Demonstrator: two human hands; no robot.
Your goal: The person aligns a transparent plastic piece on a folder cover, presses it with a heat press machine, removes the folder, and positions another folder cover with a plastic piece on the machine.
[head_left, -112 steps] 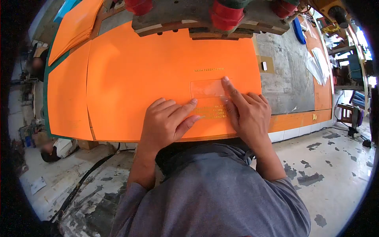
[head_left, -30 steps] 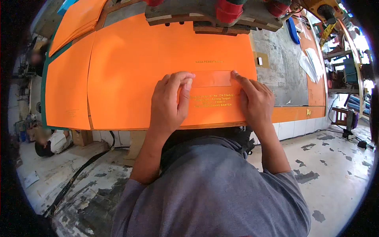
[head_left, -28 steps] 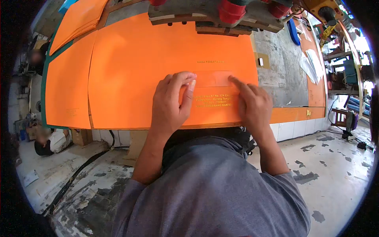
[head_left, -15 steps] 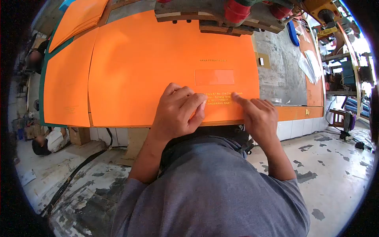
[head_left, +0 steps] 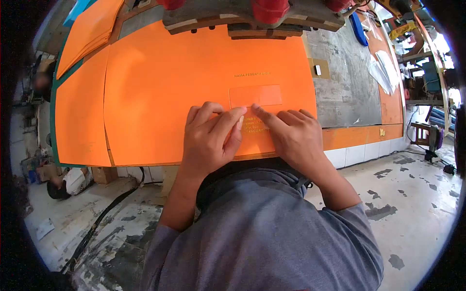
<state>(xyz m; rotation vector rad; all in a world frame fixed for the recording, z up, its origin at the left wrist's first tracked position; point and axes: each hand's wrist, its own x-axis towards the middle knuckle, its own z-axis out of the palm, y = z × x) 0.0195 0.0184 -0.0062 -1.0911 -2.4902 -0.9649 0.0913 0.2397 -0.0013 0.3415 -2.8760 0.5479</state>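
A large orange sheet (head_left: 160, 97) lies in front of me, with gold printed lettering (head_left: 251, 75) and a clear rectangular window (head_left: 256, 95). My left hand (head_left: 211, 138) is closed just below the window's lower left corner, thumb and index finger brought together; whatever is in that pinch, if anything, is too small to make out. Beside it, my right hand (head_left: 297, 136) puts a stretched index fingertip at the window's lower edge, its other fingers bent and apart from that finger. This hand covers part of the lower block of gold text (head_left: 251, 123).
A machine with red parts (head_left: 269, 10) overhangs the sheet's far edge. More orange sheets (head_left: 90, 36) are stacked at the far left. Right of my sheet is a grey metal surface (head_left: 340, 92) with white papers (head_left: 382, 72) beyond. Another person (head_left: 70, 183) is low at the left.
My right hand has moved left and slightly up, from the gold text to the window's lower edge, closer to my left hand. My left hand stays pinched near the window. The view has shifted slightly.
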